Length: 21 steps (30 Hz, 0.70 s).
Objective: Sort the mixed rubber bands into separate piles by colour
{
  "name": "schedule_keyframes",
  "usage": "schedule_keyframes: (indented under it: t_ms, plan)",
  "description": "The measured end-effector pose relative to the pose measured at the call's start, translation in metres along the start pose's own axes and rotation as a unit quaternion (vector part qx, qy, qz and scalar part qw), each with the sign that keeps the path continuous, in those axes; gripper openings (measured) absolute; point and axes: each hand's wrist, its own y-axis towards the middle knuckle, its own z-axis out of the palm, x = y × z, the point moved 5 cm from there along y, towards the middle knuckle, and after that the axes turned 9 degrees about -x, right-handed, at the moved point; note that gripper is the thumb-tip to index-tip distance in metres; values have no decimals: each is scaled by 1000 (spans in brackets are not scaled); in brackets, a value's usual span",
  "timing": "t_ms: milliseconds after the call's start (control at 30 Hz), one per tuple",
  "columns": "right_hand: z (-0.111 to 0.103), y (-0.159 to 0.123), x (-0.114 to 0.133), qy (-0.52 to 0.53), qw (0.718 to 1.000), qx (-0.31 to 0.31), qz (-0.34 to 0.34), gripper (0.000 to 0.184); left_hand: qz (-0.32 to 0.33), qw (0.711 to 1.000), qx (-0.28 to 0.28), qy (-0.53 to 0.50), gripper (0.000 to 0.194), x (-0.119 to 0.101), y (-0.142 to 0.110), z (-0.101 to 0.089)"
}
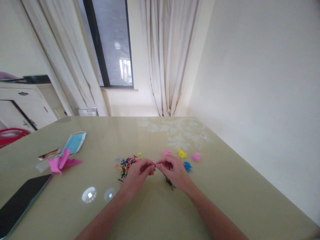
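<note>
My left hand (138, 173) and my right hand (174, 170) meet fingertip to fingertip above the table. Both are closed in a pinch on a tiny dark bluish rubber band (155, 166), mostly hidden by the fingers. A mixed heap of coloured rubber bands (127, 165) lies beside and partly behind my left hand. Around my right hand are sorted piles: black bands (170, 183) partly under it, blue bands (187, 167) to its right, yellow bands (182, 153) and pink bands (166, 153) beyond it. A pink clump (196, 157) sits farther right.
On the table's (155, 213) left side lie a phone (23, 203), a pink folded-paper piece (62, 162), a blue face mask (75, 142) and a bundle of thin sticks (48, 154). A wall (262, 100) runs along the right edge; curtains (170, 60) hang behind.
</note>
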Motion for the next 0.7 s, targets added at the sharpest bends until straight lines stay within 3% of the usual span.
schedule_keyframes:
  t_ms: [333,433,500,567,700]
  plan:
    - [1,-3,7,-69,997,10,-41,5,1,1000,14,12,26,-1,-3,3]
    - [0,-2,6,-91,995,20,-46,4,47,995,20,91,27,-1,-1,1]
    - [-7,1,6,-84,995,23,-37,6,103,972,-5,210,27,3,2,-6]
    - [-22,5,7,-26,1000,8,-3,9,138,928,-45,344,25,11,7,-17]
    - [-58,11,10,137,986,-54,74,26,122,850,-71,507,32,31,14,-35]
